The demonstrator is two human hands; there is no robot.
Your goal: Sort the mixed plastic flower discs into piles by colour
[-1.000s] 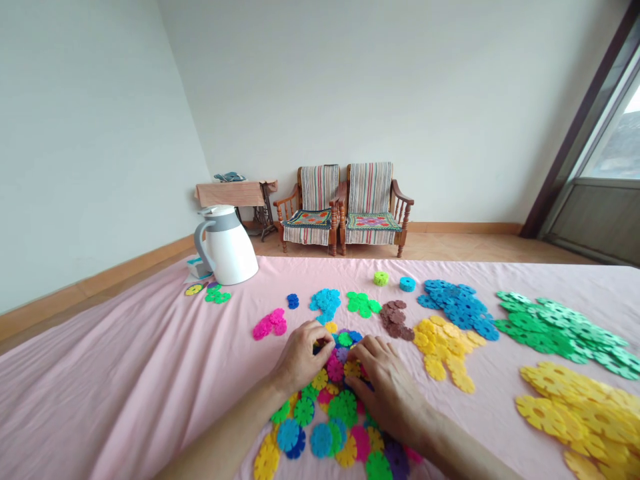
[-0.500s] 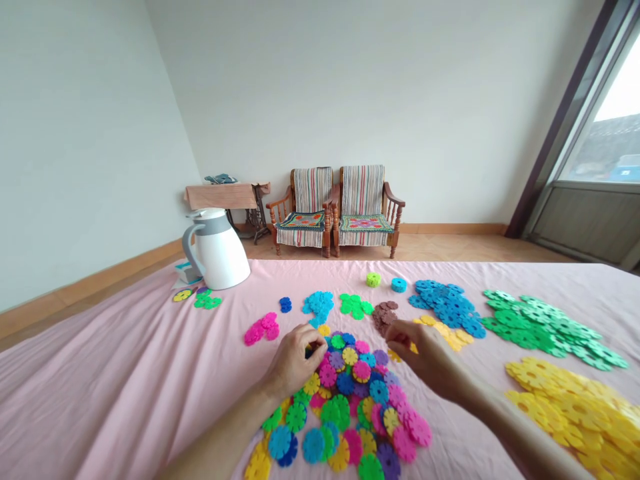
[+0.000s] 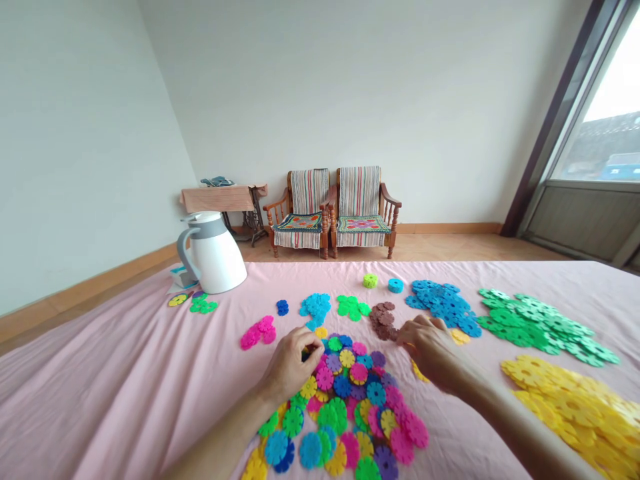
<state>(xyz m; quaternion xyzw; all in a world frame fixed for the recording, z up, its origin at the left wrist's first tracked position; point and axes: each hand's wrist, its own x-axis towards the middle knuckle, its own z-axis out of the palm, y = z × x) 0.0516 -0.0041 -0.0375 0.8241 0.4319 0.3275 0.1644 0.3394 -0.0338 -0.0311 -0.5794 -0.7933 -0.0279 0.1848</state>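
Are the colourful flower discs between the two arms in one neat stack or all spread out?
Spread out: the mixed discs lie loose and overlapping across the pink cloth, with many colours jumbled together.

left hand (image 3: 291, 365): at mixed discs (image 3: 334, 415) | right hand (image 3: 431, 352): over yellow discs (image 3: 461, 337)

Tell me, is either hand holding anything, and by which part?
It cannot be told: the left hand is curled beside mixed discs, the right hand over yellow discs, any grip hidden.

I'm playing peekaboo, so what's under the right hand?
Yellow discs peek out on two sides of the right hand. The hand covers what's between, so I can't tell what's there.
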